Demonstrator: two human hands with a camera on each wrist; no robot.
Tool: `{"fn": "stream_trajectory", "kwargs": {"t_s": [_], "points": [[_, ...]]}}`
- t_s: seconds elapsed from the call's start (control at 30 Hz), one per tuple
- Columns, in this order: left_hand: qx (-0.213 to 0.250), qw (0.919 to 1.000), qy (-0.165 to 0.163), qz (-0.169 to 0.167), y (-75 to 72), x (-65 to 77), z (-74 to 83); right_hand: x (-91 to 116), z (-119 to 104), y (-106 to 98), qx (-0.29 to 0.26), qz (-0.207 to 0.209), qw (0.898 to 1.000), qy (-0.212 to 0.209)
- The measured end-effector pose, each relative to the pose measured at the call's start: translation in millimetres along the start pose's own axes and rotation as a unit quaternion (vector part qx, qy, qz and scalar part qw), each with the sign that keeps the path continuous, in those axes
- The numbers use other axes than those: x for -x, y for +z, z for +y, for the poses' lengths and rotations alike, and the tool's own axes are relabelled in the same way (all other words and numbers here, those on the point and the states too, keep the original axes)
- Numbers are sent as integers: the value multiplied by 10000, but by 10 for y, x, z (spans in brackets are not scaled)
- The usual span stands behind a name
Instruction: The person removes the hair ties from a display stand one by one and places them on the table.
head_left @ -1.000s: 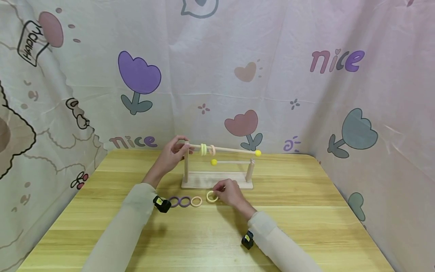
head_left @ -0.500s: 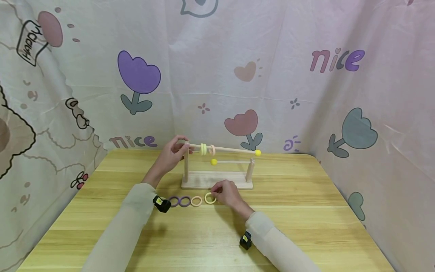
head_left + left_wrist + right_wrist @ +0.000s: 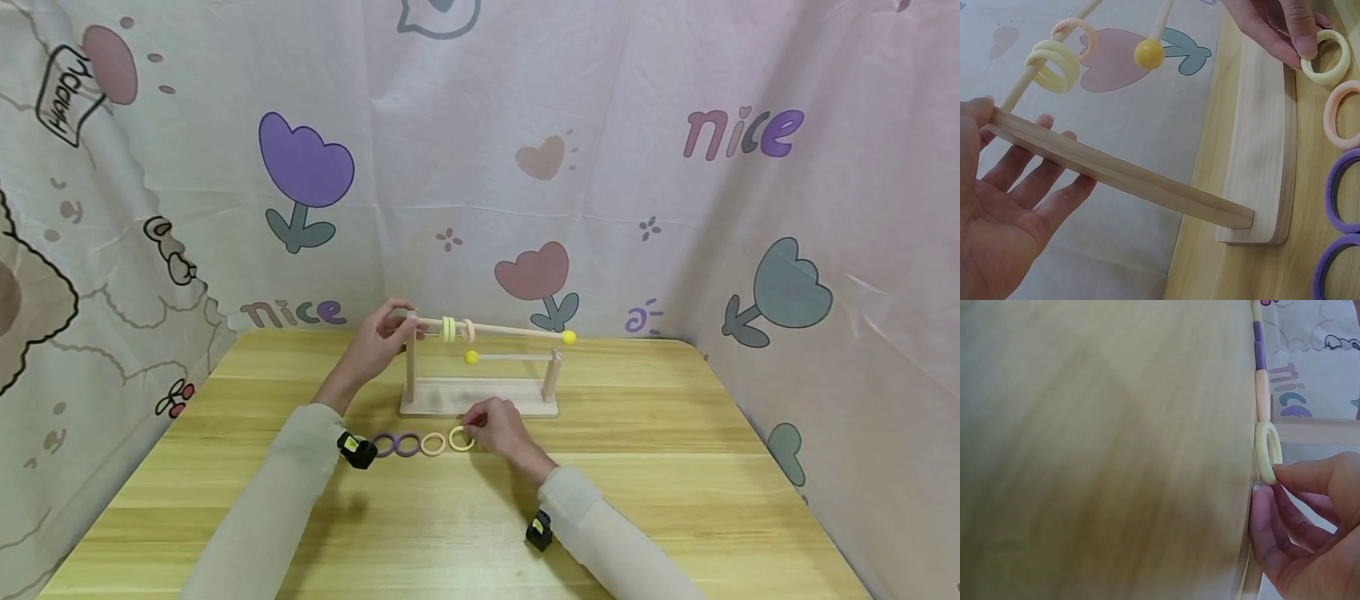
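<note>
My left hand (image 3: pixel 372 354) grips the top of the wooden stand's left post (image 3: pixel 1122 172), thumb on one side and fingers on the other. From this post runs an upper rod (image 3: pixel 517 332) with a yellow ball at its far end. Two pale yellow hair ties (image 3: pixel 1054 69) and a peach one (image 3: pixel 1090 37) hang on it. My right hand (image 3: pixel 501 425) pinches another pale yellow hair tie (image 3: pixel 1262 450) between thumb and fingers, low at the table in front of the stand's base (image 3: pixel 480 387). Beside it lies a peach hair tie (image 3: pixel 1331 115).
Two purple hair ties (image 3: pixel 1333 194) continue the row leftward, and a yellowish one (image 3: pixel 361 438) is partly hidden by the left wrist camera (image 3: pixel 357 451). A lower rod with a yellow ball (image 3: pixel 472 357) projects from the right post (image 3: pixel 552 379). A printed curtain hangs behind the table.
My right hand has slid slightly left with the pale yellow hair tie, bringing it close to the peach one in the row. The left hand and the stand stay as they were.
</note>
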State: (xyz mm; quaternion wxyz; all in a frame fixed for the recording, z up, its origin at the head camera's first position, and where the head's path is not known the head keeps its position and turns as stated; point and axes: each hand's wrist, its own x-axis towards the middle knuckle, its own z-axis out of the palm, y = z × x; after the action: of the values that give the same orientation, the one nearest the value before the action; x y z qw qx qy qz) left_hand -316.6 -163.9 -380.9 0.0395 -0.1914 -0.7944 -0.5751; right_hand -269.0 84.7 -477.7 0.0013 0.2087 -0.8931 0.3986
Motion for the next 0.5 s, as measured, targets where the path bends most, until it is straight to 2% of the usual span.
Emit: {"fn": "stream_trajectory", "kwargs": {"t_s": [0.5], "points": [[16, 10000, -55, -20, -3, -9, -8, -13, 12, 33, 3, -118, 9999, 66]]}}
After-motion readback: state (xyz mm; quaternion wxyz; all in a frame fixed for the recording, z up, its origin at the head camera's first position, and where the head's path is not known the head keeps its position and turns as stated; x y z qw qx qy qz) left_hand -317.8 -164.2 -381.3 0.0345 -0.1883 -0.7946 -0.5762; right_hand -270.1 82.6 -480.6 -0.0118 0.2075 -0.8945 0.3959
